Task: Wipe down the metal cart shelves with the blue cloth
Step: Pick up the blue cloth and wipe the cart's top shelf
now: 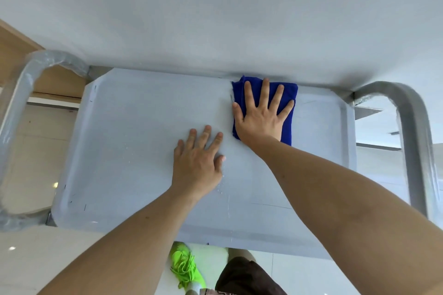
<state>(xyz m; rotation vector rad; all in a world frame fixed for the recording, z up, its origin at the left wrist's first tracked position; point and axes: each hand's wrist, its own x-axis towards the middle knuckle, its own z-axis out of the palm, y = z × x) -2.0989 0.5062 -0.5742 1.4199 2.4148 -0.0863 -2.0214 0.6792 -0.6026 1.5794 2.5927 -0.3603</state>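
The metal cart's top shelf [134,141] fills the middle of the head view, pale grey with a raised rim. A folded blue cloth [288,93] lies near the shelf's far edge, right of centre. My right hand [261,115] presses flat on the cloth with fingers spread and straight. My left hand [197,160] rests flat on the bare shelf surface, just left of the cloth and nearer to me. A few water droplets sit on the metal beside my left hand.
Tubular cart handles curve up at the left end [19,108] and the right end [412,132]. A white wall [215,12] stands right behind the cart. Wooden furniture [14,55] is at the far left. My green shoe [185,266] is on the tiled floor below.
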